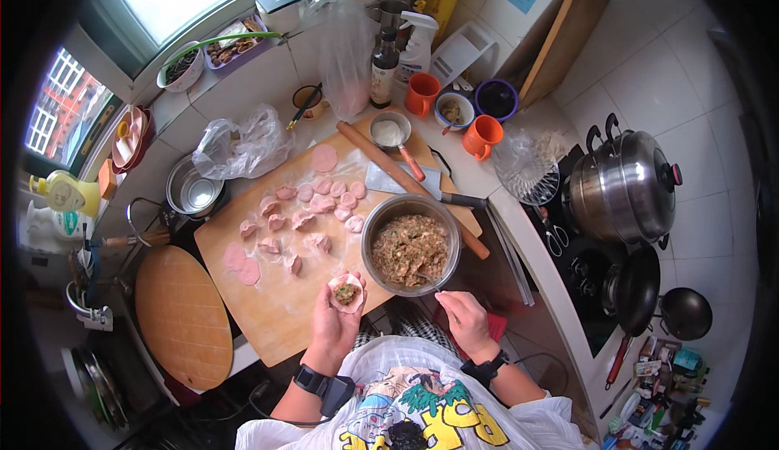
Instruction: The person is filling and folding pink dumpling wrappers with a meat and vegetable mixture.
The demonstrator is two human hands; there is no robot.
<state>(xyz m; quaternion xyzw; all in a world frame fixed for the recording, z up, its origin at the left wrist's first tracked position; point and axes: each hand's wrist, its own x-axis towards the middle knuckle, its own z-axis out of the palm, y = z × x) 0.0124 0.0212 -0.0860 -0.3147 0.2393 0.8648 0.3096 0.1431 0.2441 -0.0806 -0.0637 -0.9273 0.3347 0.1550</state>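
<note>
A round pink dumpling wrapper (334, 284) with a lump of meat filling (347, 294) in its middle rests in the cupped fingers of my left hand (331, 320). My right hand (468, 320) pinches the thin handle of a metal spoon (428, 280), whose head sits in the filling and is partly hidden. A steel bowl (367, 259) holds brown minced filling flecked with green. It stands on the wooden board (280, 320) at the board's right side. Left of the bowl lie several folded dumplings (318, 243) and flat wrappers (241, 263).
A rolling pin (389, 166) and a cleaver (406, 180) lie behind the bowl, near a small flour dish (388, 132). Orange mugs (484, 135) stand at the back. A large steamer pot (621, 190) and a wok (637, 292) occupy the right. A round board (185, 320) leans left.
</note>
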